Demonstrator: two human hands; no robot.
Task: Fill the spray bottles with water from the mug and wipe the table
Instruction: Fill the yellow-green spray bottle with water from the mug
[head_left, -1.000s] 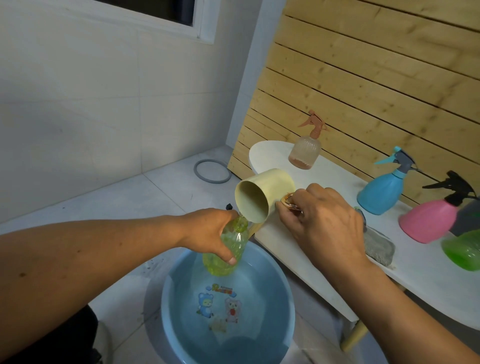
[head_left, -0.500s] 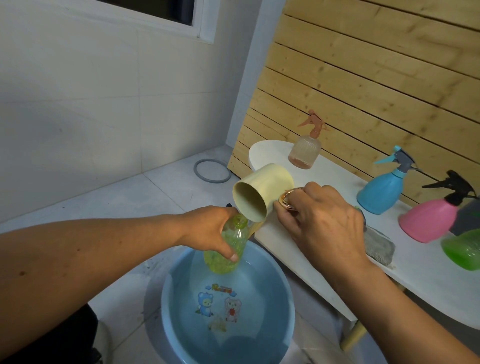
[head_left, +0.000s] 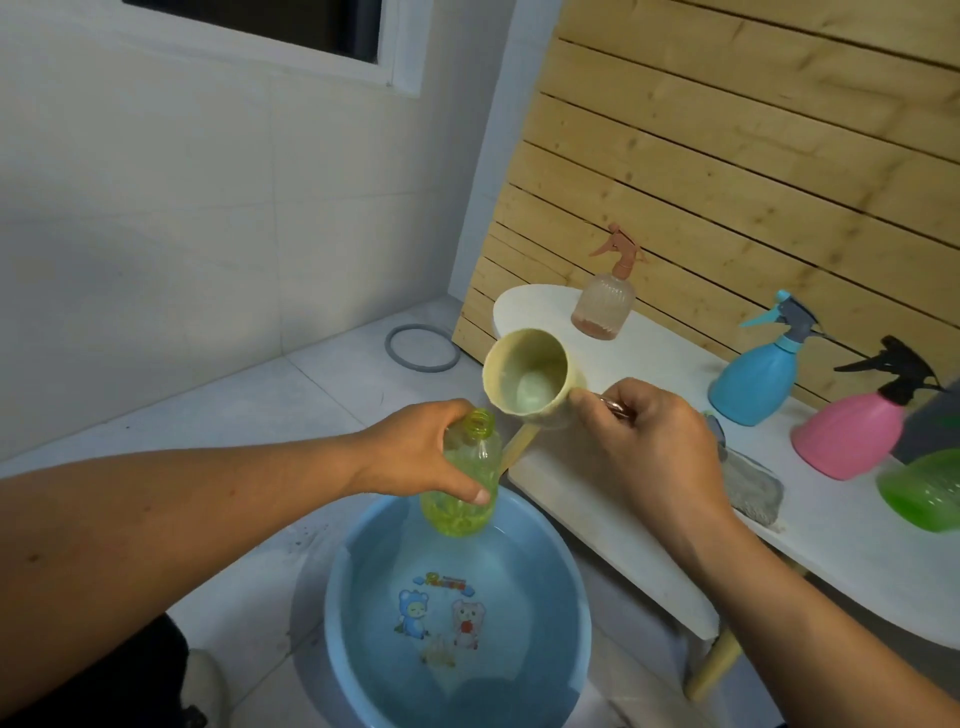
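Above basin (head_left: 574, 613): bottle (head_left: 465, 501), mug (head_left: 527, 382) in hands.

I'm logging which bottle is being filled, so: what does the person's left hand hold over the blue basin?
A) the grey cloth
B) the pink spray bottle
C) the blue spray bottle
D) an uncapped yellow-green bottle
D: the left hand grips the yellow-green bottle, its neck open, above the blue basin, while the right hand holds the mug beside it.

bottle (head_left: 460, 486) over basin (head_left: 561, 582) — mug (head_left: 524, 382) above
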